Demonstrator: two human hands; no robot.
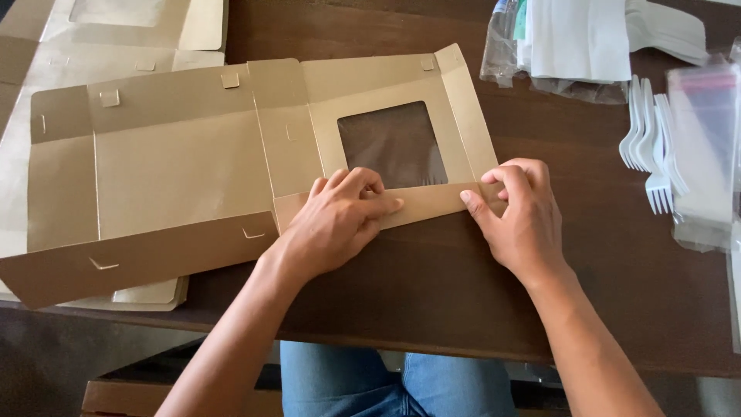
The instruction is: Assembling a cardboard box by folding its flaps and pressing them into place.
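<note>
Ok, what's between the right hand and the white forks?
In the head view, only bare brown table lies between the right hand, which pinches the cardboard box flap, and the white plastic forks.

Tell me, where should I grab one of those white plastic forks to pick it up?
Probably by the handle. The white forks lie flat on the brown table, prongs toward the near edge, handles pointing away. Come from above at the far end and pinch the narrow handle by its sides, away from the points.

Both forearms angled inward; left hand (340,220) knuckles-up, fingers curled; right hand (517,212) likewise, thumb and fingertips pinched.
</note>
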